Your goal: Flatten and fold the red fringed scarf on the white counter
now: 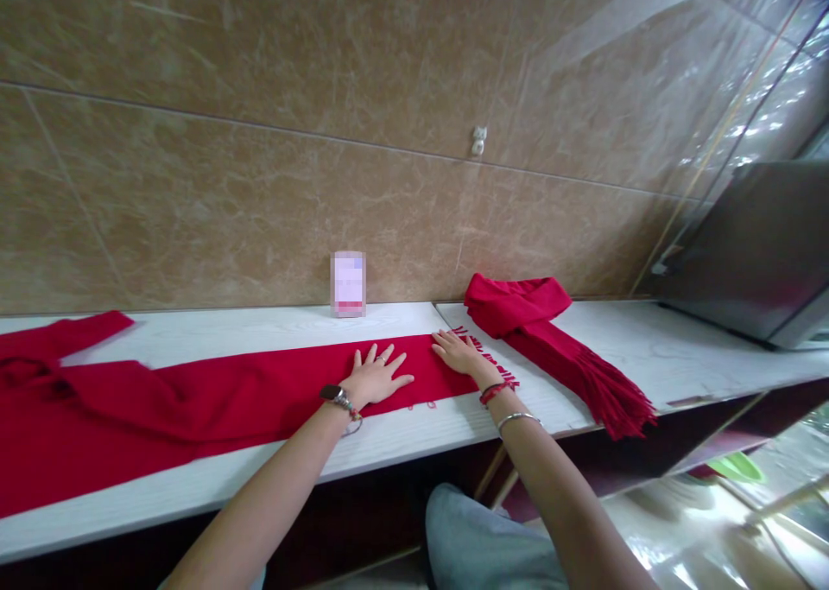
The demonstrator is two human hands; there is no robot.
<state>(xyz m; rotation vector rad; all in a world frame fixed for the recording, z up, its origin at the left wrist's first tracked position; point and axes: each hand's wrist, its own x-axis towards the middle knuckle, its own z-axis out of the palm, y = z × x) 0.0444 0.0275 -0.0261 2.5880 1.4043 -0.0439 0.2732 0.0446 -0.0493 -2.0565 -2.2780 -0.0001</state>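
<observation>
A long red scarf [213,387] lies spread flat along a white counter [272,322]. My left hand [376,374] rests on it palm down, fingers spread apart. My right hand [458,352] lies flat on the scarf's right end, fingers stretched out. Neither hand grips anything. A second red scarf [550,335] with a fringed end lies bunched to the right, its fringe hanging over the counter's front edge.
A small card stand [348,283] stands against the brown tiled wall [324,141] behind the scarf. A dark metal box [757,253] sits at the far right of the counter. More red cloth [39,357] is heaped at the left.
</observation>
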